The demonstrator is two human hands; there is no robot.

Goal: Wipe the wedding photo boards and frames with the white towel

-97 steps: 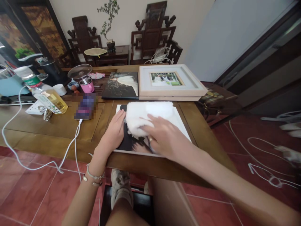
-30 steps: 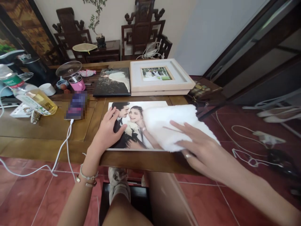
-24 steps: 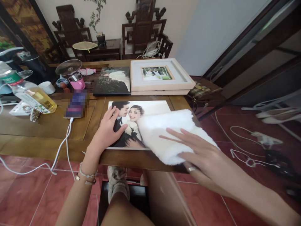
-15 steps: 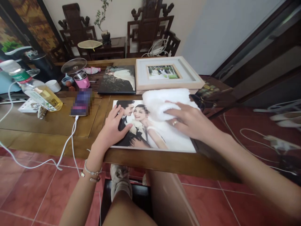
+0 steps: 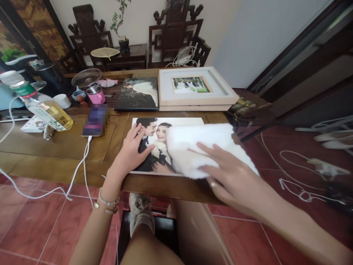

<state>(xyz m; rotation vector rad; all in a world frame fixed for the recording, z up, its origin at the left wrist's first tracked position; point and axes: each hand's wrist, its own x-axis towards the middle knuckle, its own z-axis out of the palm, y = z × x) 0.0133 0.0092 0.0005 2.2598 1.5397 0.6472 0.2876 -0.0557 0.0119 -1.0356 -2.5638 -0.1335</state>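
A large wedding photo print [image 5: 154, 141] lies flat at the near edge of the wooden table [image 5: 63, 147]. My left hand [image 5: 129, 154] rests open on the print's left part, fingers spread, holding it down. My right hand [image 5: 228, 176] lies flat, fingers stretched, on a fluffy white cloth [image 5: 198, 147] that covers the right half of the print near its front right corner.
Behind the print lie a dark photo panel [image 5: 138, 94] and a white framed picture [image 5: 193, 86]. To the left are a phone [image 5: 95, 123] on a white cable [image 5: 79, 169], a pink mug [image 5: 95, 95] and a tilted bottle [image 5: 41, 105]. Carved chairs [image 5: 176, 33] stand beyond.
My right hand pulled the white cloth from the print's upper right back toward me to its front right corner. The left hand stayed on the print.
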